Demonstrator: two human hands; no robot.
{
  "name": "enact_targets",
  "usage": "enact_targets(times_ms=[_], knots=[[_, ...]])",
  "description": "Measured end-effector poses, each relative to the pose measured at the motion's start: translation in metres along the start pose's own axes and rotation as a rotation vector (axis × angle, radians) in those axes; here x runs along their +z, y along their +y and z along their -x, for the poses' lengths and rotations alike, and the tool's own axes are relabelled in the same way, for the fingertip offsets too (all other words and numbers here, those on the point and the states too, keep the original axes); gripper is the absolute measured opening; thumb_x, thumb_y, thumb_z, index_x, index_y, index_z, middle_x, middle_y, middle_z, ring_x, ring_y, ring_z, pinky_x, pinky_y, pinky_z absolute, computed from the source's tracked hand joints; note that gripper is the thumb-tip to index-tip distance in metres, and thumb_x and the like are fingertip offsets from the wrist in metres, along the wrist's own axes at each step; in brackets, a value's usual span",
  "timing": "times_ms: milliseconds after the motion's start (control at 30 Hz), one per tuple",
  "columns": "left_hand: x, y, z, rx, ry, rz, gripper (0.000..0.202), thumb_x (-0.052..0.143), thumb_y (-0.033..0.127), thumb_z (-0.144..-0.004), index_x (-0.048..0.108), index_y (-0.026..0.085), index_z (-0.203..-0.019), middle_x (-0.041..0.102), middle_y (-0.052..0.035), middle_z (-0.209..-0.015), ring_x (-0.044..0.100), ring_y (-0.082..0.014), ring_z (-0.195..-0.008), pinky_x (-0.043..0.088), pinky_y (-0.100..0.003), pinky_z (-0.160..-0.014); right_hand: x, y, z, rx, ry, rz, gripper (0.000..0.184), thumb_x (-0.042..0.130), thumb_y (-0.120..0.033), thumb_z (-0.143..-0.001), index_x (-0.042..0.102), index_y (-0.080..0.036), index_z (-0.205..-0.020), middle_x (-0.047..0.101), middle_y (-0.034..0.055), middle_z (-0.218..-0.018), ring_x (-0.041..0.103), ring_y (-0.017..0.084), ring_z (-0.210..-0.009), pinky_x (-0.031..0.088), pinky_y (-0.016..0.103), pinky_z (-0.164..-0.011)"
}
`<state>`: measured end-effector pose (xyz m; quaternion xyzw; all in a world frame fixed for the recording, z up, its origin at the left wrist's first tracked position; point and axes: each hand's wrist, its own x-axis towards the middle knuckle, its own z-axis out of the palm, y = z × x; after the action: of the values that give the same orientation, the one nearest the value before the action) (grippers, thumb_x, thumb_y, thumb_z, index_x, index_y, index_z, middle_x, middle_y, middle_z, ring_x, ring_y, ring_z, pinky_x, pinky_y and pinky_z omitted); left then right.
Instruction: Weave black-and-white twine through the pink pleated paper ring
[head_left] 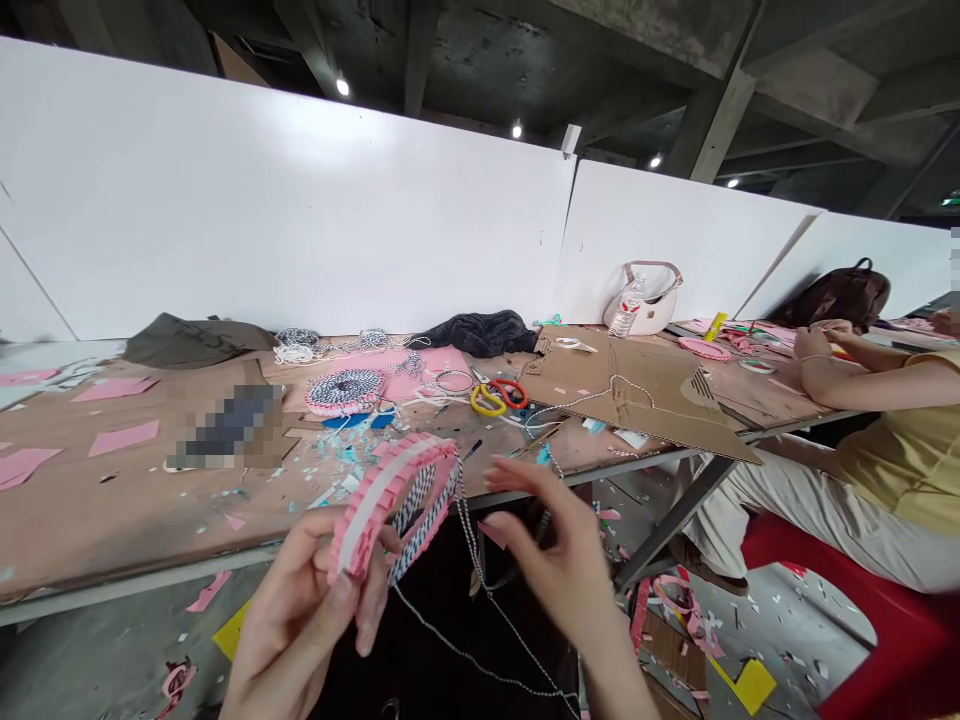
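My left hand [319, 595] grips a ring [375, 500] of folded pink paper tabs with a pale band round its outside. Black-and-white cord [437, 512] is wound inside the ring, and loose strands hang from it over my dark lap. To the right, my right hand [559, 555] is open, thumb and fingers apart, beside the hanging strands. A small pink piece shows by its thumb; whether they touch I cannot tell. On the table beyond lies a coiled disc [345, 390] of the same cord with a pink edge. Scissors [499, 396] with yellow and red handles lie right of it.
The table [67, 540] carries pink paper, scraps, a cap [199, 340], a blurred-out flat object and dark cloth [480, 333]. Flat cardboard [652, 385], a bottle [628, 308] and a white bag [660, 312] are farther right. A person [885, 420] sits on a red stool [810, 590].
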<state>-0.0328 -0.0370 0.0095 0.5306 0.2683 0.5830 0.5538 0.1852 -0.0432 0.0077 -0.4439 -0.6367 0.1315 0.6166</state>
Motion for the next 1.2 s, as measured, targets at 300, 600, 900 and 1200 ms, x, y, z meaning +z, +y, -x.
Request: enact_targets(times_ms=[300,600,900,1200], knots=[[-0.007,-0.018,0.001,-0.104,-0.27,0.148,0.032,0.053,0.053,-0.094,0.066,0.024,-0.098,0.049,0.0038,-0.055,0.04,-0.0123,-0.046,0.046,-0.035,-0.076,0.036,0.0,-0.005,-0.068,0.089,-0.038,0.02,0.067,-0.014,-0.091,0.072,-0.028,-0.105,0.072,0.0015,-0.095,0.069,0.018,-0.087,0.058,0.029,-0.079],[-0.009,-0.02,0.003,-0.201,-0.4,0.151,0.039,0.051,0.058,-0.094,0.071,0.024,-0.094,0.046,0.003,-0.049,0.039,-0.0149,-0.049,0.044,-0.039,-0.078,0.048,0.001,-0.005,-0.061,0.145,-0.148,0.026,0.069,-0.01,-0.088,0.078,-0.032,-0.098,0.074,0.0009,-0.091,0.071,0.019,-0.083,0.061,0.03,-0.075],[0.001,-0.017,-0.016,-0.522,-0.456,0.085,0.043,0.044,0.056,-0.098,0.062,0.02,-0.08,0.053,0.001,-0.055,0.037,-0.0103,-0.042,0.034,-0.025,-0.048,0.04,0.01,-0.001,-0.255,0.069,-0.115,0.03,0.063,-0.008,-0.093,0.078,-0.032,-0.101,0.075,0.0033,-0.091,0.072,0.02,-0.088,0.06,0.033,-0.079],[0.018,-0.018,0.003,-0.396,-0.338,-0.225,0.033,0.054,0.054,-0.094,0.066,0.025,-0.104,0.054,0.0009,-0.057,0.045,-0.0164,-0.049,0.04,-0.027,-0.049,0.027,-0.005,0.009,-0.158,0.032,-0.104,0.026,0.059,-0.007,-0.091,0.071,-0.028,-0.096,0.071,0.0026,-0.094,0.067,0.02,-0.092,0.055,0.035,-0.087]])
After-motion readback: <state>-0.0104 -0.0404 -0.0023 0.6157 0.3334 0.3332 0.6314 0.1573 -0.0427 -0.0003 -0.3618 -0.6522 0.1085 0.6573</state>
